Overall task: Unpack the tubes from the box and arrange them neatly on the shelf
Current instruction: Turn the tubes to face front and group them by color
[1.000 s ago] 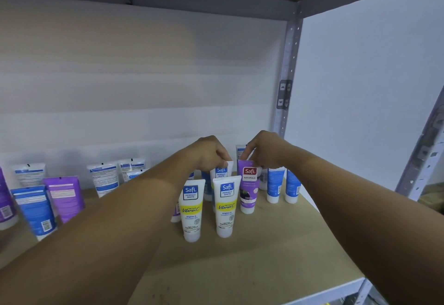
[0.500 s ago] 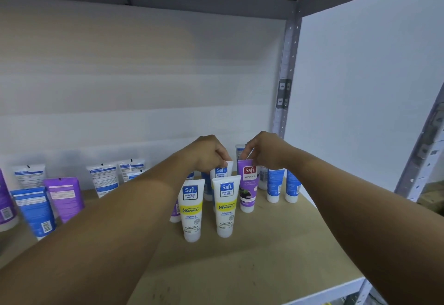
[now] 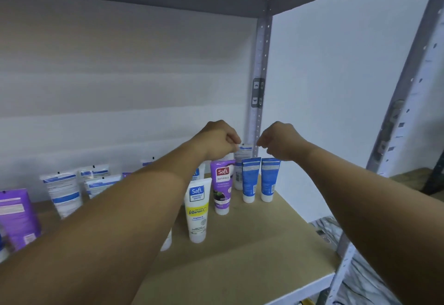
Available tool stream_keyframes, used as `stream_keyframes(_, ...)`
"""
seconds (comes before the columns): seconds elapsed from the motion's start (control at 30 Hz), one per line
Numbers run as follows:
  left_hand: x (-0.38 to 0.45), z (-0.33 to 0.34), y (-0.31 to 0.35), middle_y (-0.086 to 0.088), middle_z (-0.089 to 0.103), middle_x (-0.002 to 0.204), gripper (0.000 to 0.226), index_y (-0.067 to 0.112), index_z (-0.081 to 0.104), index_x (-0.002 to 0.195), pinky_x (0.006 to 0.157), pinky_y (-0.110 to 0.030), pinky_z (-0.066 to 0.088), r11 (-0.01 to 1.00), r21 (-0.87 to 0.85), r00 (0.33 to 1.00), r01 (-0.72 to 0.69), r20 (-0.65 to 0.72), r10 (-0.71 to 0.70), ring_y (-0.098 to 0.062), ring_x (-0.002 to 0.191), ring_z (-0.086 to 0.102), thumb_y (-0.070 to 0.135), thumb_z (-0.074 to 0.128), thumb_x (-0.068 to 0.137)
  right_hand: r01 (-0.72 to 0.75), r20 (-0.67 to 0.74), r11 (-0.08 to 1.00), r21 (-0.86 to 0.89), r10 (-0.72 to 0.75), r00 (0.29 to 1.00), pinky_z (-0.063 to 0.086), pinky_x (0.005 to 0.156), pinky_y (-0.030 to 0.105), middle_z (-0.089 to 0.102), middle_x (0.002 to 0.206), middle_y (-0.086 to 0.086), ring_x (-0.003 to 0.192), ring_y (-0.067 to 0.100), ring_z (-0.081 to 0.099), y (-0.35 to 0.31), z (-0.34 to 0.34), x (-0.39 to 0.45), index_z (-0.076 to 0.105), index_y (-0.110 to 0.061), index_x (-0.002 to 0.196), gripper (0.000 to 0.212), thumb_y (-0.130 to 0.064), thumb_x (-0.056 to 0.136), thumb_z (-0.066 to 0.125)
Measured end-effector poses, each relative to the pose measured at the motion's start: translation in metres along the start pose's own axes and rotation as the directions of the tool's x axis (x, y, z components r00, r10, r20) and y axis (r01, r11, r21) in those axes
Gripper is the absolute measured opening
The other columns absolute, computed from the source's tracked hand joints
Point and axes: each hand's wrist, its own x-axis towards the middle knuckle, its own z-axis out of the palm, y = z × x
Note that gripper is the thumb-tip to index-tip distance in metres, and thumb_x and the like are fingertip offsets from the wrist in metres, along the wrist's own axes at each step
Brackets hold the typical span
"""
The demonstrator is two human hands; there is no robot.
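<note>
Both hands curled above the tubes at the back right corner of the shelf
The purple tube (image 3: 222,185) stands upright on its cap on the shelf (image 3: 252,244), a white-and-yellow tube (image 3: 197,211) just in front of it, two blue tubes (image 3: 249,179) just right of it; the left hand (image 3: 219,140) hovers right above it, fingers curled, its fingertips at a white tube (image 3: 242,153) behind, whether pinching I cannot tell; the right hand (image 3: 280,140), curled, holds nothing visible; bare brown board lies in front, a grey upright post (image 3: 259,64) and white wall behind

Both arms outstretched; left hand (image 3: 219,140) curled, knuckles up; right hand (image 3: 280,141) curled likewise; hands apart
</note>
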Motion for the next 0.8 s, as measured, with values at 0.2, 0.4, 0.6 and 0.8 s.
stream_keyframes(0.2,0.026,0.039,0.017,-0.007,0.069,0.121,0.034,0.012,0.068,0.124,0.085,-0.026,0.052,0.992,0.118,0.996,-0.035,0.085,0.025,-0.019,0.103,0.066,0.015,0.069,0.090,0.022,0.076,0.990,-0.139,-0.011,0.997,0.042,0.071,0.015,0.066,0.118,-0.003,0.106,0.018,0.059,0.024,0.020,-0.002,0.069,-0.022,0.118,0.036,-0.005,0.090,0.054)
stream_keyframes(0.4,0.039,0.062,0.014,-0.009,0.068,0.117,0.028,0.013,0.071,0.117,0.085,-0.032,0.056,0.944,0.328,0.992,-0.045,0.126,0.004,-0.026,0.098,0.067,0.005,0.065,0.091,-0.016,0.043,0.995,-0.094,0.021,0.999,0.056,0.071,0.028,0.072,0.096,0.003,0.083,0.020,0.064,0.032,0.035,0.002,0.076,-0.015,0.092,0.022,-0.004,0.081,0.060)
stream_keyframes(0.6,0.036,0.055,0.018,-0.007,0.068,0.119,0.025,0.012,0.070,0.116,0.076,-0.026,0.047,0.949,0.309,0.985,-0.064,0.172,0.011,-0.019,0.097,0.061,0.007,0.065,0.092,0.005,0.073,0.998,-0.069,0.000,0.997,0.055,0.082,0.031,0.071,0.105,0.005,0.097,0.024,0.064,0.030,0.027,-0.003,0.075,-0.012,0.103,0.025,-0.002,0.083,0.064)
stream_keyframes(0.8,0.034,0.046,0.021,-0.006,0.064,0.131,0.037,0.013,0.064,0.129,0.079,-0.027,0.049,0.975,0.222,0.984,-0.016,0.175,-0.023,-0.021,0.112,0.060,0.008,0.064,0.092,-0.015,0.051,0.999,-0.035,0.017,0.999,0.047,0.073,0.024,0.066,0.118,0.002,0.110,0.021,0.058,0.031,0.024,-0.004,0.070,-0.015,0.114,0.029,-0.006,0.086,0.065)
